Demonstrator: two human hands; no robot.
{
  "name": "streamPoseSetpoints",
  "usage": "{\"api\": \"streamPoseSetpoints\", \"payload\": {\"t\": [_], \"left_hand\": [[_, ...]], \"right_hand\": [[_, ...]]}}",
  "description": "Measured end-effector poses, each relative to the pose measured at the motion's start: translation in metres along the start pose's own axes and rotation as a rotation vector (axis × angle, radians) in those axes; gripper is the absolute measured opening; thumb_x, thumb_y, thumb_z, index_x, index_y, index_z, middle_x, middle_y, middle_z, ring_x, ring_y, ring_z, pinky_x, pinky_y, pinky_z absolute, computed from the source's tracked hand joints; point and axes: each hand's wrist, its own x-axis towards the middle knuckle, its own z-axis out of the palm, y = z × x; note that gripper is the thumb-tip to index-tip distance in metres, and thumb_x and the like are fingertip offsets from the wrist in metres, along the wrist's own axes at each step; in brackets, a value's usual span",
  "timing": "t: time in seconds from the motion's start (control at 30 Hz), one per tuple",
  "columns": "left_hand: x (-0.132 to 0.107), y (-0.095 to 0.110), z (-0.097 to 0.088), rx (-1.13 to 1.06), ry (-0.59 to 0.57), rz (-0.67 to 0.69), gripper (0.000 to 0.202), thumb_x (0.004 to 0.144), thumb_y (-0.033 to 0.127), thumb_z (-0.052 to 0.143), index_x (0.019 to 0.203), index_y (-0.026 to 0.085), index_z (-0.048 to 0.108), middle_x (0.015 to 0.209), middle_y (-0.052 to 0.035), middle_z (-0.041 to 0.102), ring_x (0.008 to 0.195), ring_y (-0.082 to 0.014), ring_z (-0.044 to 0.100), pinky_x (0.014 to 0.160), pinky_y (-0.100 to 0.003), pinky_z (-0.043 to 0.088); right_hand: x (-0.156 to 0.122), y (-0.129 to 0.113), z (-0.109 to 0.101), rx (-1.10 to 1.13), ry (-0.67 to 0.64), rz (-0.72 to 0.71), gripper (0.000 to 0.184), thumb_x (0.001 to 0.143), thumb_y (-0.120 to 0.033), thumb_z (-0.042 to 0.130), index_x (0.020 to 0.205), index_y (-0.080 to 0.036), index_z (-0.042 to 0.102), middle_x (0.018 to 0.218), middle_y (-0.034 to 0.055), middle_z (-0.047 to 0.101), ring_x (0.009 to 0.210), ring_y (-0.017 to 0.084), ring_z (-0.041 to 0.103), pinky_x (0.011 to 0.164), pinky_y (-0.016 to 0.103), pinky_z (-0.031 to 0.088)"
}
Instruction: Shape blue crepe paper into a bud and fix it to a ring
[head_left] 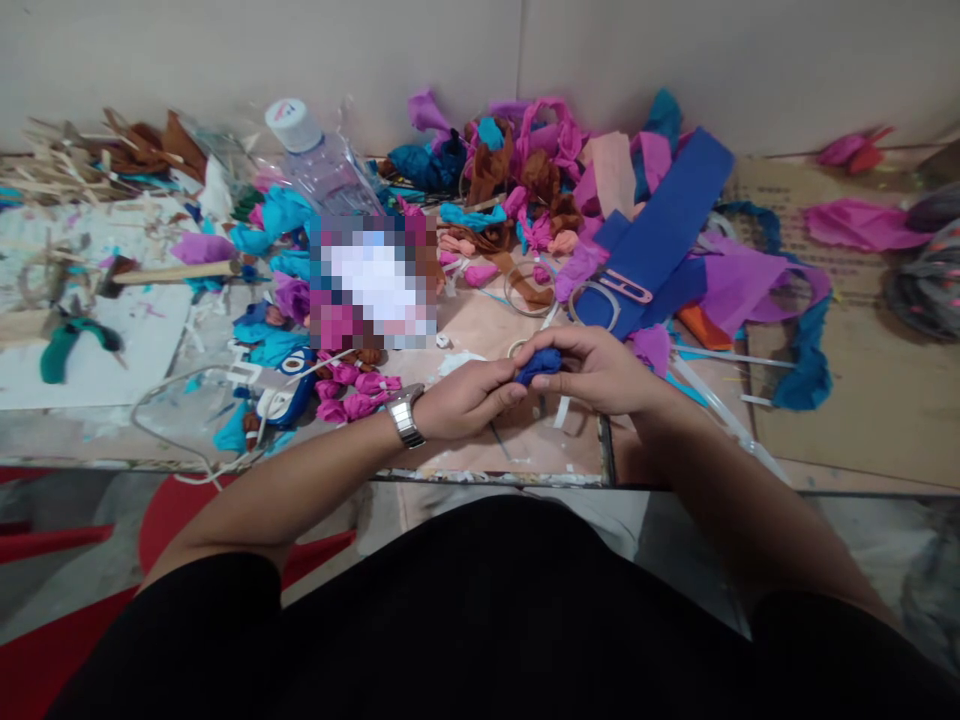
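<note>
Between my two hands sits a small bunched piece of dark blue crepe-like material [538, 367]. My left hand [469, 397], with a metal watch [406, 415] on its wrist, pinches the bundle from the left. From the right, my right hand [600, 368] curls its fingers over and under the same bundle. Just beyond the hands lie two thin rings [594, 308] and a pink slotted clip-like piece [628, 285]. Wide dark blue strips [675, 210] stretch away behind them. Several tied magenta bundles [360, 392] rest left of my left hand.
A capped plastic bottle [322, 150] stands at the back left, near heaped coloured scraps. Green-handled pliers [64, 350], a hammer [172, 271] and a blue-white device with a cable [289, 390] lie left. Cardboard [885, 380] covers the right side. Red stools [169, 520] are below the table edge.
</note>
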Motion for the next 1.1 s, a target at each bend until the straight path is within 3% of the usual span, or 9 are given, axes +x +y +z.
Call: {"api": "streamPoseSetpoints", "payload": {"t": [0.13,0.3,0.63,0.87,1.1], "left_hand": [[0.0016,-0.0008,-0.0024,0.321,0.050,0.072,0.042,0.109,0.049,0.043,0.093,0.019,0.068,0.072,-0.0047,0.063,0.066,-0.0176,0.056,0.065,-0.029,0.041],[0.0034,-0.0015,-0.0019,0.502,0.112,0.125,0.039,0.107,0.045,0.045,0.089,0.019,0.067,0.072,-0.0063,0.062,0.070,-0.0197,0.058,0.069,-0.031,0.042],[0.0030,-0.0020,-0.0009,0.605,0.245,0.180,0.038,0.104,0.039,0.055,0.070,0.021,0.060,0.061,-0.0036,0.054,0.061,-0.0172,0.051,0.062,-0.032,0.035],[0.0004,-0.0008,0.0000,0.699,0.256,0.283,0.031,0.105,0.031,0.053,0.078,0.019,0.061,0.064,-0.0020,0.061,0.059,-0.0158,0.057,0.060,-0.030,0.040],[0.0006,-0.0045,0.0003,0.769,0.237,0.253,0.030,0.105,0.032,0.052,0.081,0.018,0.064,0.066,-0.0041,0.065,0.059,-0.0170,0.061,0.059,-0.031,0.040]], "right_hand": [[0.0007,0.0026,-0.0002,-0.007,-0.013,0.005,0.029,0.086,-0.041,0.090,0.108,-0.024,0.083,0.108,0.0049,0.081,0.101,0.021,0.075,0.097,0.034,0.060],[0.0016,0.0043,-0.0001,-0.010,0.007,0.012,0.034,0.084,-0.043,0.090,0.110,-0.023,0.083,0.109,0.0063,0.081,0.103,0.022,0.075,0.098,0.037,0.061],[0.0028,0.0052,0.0025,-0.006,0.028,0.031,0.029,0.085,-0.038,0.090,0.108,-0.024,0.083,0.107,0.0046,0.080,0.100,0.020,0.075,0.098,0.034,0.060],[0.0029,0.0062,0.0015,-0.014,0.045,0.012,0.029,0.085,-0.036,0.090,0.110,-0.023,0.082,0.108,0.0050,0.080,0.102,0.021,0.075,0.100,0.036,0.060],[0.0026,0.0055,0.0032,-0.021,0.063,0.009,0.030,0.085,-0.040,0.090,0.109,-0.023,0.082,0.110,0.0060,0.079,0.102,0.022,0.075,0.100,0.038,0.061]]}}
